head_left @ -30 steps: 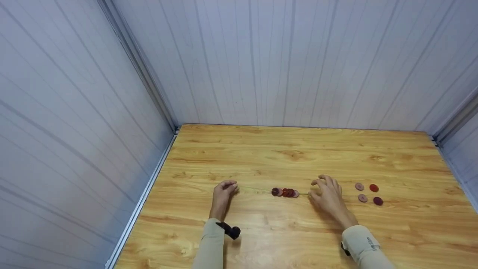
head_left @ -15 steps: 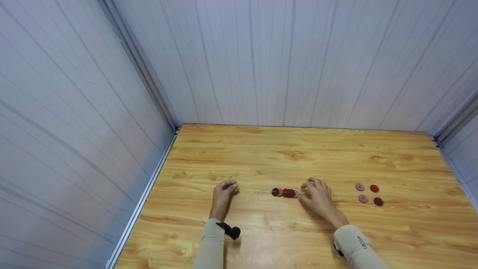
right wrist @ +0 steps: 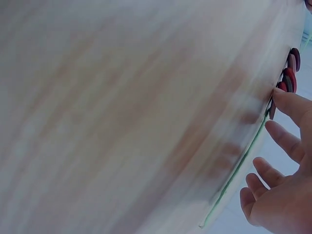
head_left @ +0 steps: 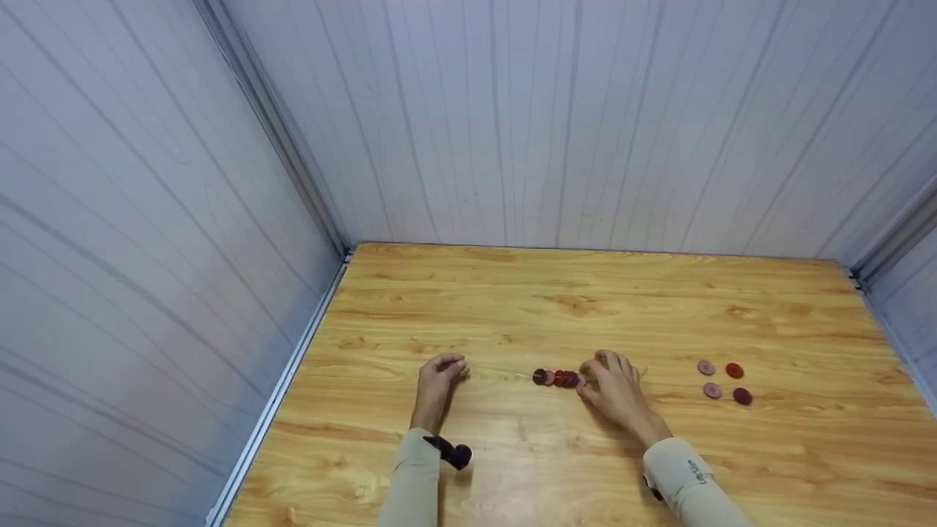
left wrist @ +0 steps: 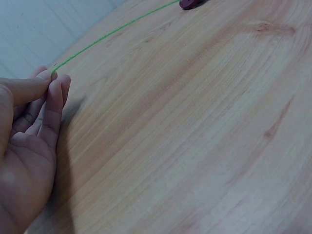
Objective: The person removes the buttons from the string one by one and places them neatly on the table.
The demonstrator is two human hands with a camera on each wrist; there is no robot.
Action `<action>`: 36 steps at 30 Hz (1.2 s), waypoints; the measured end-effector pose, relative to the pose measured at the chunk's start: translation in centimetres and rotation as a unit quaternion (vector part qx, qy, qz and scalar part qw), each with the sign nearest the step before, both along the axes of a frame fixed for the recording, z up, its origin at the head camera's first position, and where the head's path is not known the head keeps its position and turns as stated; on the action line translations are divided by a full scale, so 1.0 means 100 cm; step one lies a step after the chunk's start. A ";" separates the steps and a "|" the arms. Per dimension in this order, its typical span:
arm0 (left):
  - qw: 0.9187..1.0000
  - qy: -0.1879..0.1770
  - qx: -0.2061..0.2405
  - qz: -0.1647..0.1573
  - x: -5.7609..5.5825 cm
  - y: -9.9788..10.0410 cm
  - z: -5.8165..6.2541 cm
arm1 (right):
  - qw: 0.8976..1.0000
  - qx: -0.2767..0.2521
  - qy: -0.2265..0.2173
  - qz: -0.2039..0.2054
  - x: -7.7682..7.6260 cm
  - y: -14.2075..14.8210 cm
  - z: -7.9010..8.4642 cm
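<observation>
My left hand (head_left: 435,384) pinches the end of a thin green string (left wrist: 112,33) between thumb and fingertips. The string runs right to several overlapping buttons threaded in a row: a dark maroon button (head_left: 539,376), a pink one, a red button (head_left: 560,378), another maroon one and a pink one at the right end, partly hidden by my hand. My right hand (head_left: 618,388) is at that right end, thumb (right wrist: 287,103) touching the end button and the other fingers spread, loosely bent. The string's free tail (right wrist: 234,170) passes beneath that hand.
Right of my right hand lie several loose buttons: two pink, a pink button (head_left: 706,367) among them, a red button (head_left: 734,370) and a maroon button (head_left: 743,396). The wooden table (head_left: 468,293) meets pale panel walls (head_left: 512,132) at the back and sides.
My right hand has slid left along the string until it reaches the row's right end. The left hand keeps its place and its pinch on the string.
</observation>
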State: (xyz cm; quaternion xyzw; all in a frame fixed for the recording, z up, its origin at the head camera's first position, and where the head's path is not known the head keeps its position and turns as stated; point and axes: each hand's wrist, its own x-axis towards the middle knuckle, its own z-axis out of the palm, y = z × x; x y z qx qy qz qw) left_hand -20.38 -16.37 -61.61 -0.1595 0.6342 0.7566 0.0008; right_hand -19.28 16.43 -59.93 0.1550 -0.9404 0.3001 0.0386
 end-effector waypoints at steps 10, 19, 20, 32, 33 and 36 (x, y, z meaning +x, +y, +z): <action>1.000 0.009 0.021 0.005 0.001 0.001 0.001 | 1.000 0.018 0.013 0.001 -0.001 -0.004 0.000; 0.999 0.015 0.031 0.003 0.000 0.001 0.000 | 1.000 0.022 0.021 0.002 -0.001 -0.002 -0.002; 0.999 0.015 0.032 0.006 0.000 0.002 0.000 | 0.999 0.022 0.023 0.003 -0.001 -0.002 -0.003; 0.999 0.021 0.028 0.003 0.002 0.002 -0.001 | 1.000 0.019 0.017 0.004 0.002 0.003 -0.003; 0.999 0.019 0.027 0.002 0.002 0.002 0.000 | 1.000 0.019 0.017 0.003 0.002 0.003 -0.003; 1.000 0.016 0.020 0.001 0.001 0.001 0.000 | 1.000 0.016 0.022 0.002 0.003 0.005 -0.004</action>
